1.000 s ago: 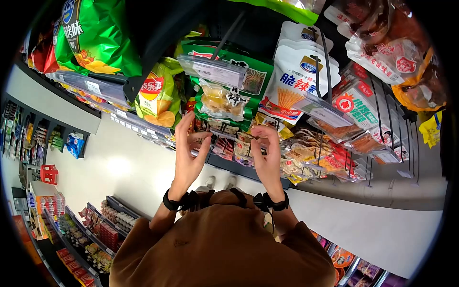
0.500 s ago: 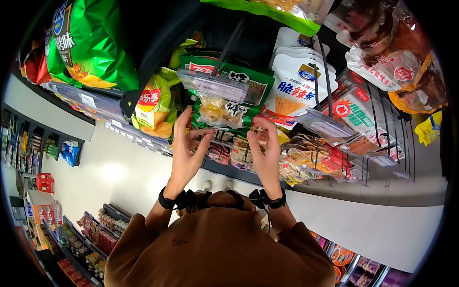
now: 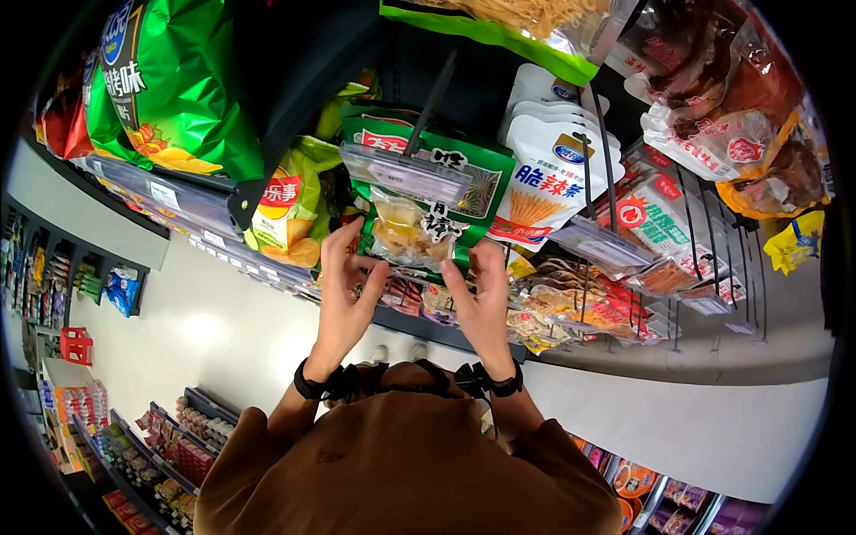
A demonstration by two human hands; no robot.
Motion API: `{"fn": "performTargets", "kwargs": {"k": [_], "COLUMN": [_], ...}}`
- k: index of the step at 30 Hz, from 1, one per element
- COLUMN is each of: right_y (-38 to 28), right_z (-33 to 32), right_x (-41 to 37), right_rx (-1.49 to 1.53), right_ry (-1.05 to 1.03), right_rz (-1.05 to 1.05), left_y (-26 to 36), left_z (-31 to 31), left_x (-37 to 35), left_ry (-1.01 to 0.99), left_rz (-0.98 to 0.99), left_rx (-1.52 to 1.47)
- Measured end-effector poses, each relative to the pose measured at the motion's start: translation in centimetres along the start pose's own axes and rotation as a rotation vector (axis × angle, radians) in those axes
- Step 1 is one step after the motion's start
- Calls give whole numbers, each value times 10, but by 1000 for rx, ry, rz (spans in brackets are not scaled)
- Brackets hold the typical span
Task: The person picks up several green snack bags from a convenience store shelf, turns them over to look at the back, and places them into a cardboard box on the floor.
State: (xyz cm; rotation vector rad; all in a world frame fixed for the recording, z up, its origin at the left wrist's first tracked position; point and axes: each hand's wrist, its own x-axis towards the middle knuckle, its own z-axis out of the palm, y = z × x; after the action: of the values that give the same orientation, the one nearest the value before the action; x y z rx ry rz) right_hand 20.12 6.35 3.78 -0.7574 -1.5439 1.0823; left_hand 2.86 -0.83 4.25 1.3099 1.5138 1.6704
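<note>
A green snack bag point(image 3: 481, 183) with a clear window showing yellowish contents hangs on a hook in front of me. A clear price-tag holder point(image 3: 406, 172) covers part of its upper front. My left hand point(image 3: 348, 290) is at the bag's lower left corner, its fingers curled around the edge and the thumb in front. At the lower right corner, my right hand point(image 3: 482, 299) pinches the bag, thumb on the front and fingers partly hidden behind it. Black straps circle both wrists.
White snack pouches point(image 3: 553, 178) hang to the right, beside more bagged snacks point(image 3: 664, 223) on long hooks. A yellow-green chip bag point(image 3: 290, 201) and a large green chip bag point(image 3: 183, 98) stand at left. Lower packets point(image 3: 571, 299) hang below. A red stool point(image 3: 77, 346) is on the floor.
The green bag's lower front, folded before, now lies flatter and shows more of its window. My right hand has moved left, its thumb now against the bag's lower edge.
</note>
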Motion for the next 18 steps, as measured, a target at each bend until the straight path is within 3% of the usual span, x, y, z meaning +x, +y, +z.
{"fn": "performTargets", "kwargs": {"k": [18], "right_y": [-12], "right_z": [6], "right_x": [-26], "right_rx": [206], "right_ry": [-61], "right_rz": [75], "left_y": [10], "left_z": [-10], "left_x": [-15], "left_ry": [55], "left_rz": [-146], "left_rx": [-145]}}
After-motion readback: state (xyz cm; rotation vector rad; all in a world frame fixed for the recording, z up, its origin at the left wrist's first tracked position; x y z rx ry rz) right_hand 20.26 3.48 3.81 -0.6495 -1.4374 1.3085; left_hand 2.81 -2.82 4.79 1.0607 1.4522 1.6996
